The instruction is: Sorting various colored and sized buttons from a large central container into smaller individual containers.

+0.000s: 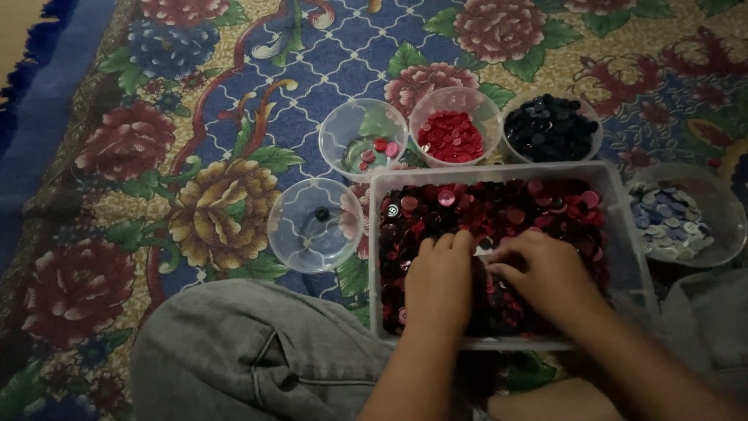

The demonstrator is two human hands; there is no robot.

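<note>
Left hand [439,282] flat, right hand [545,274] curled, grip unclear, in clear tub [623,234] of red buttons [499,206]; best picked singly.

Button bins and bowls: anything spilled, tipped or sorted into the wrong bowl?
Nothing stands out. Both hands, left hand and right hand, rest in the mixed button bin. The red bowl, dark bowl and pale bowl stand upright, colours unmixed, and no buttons show on the rug.
</note>
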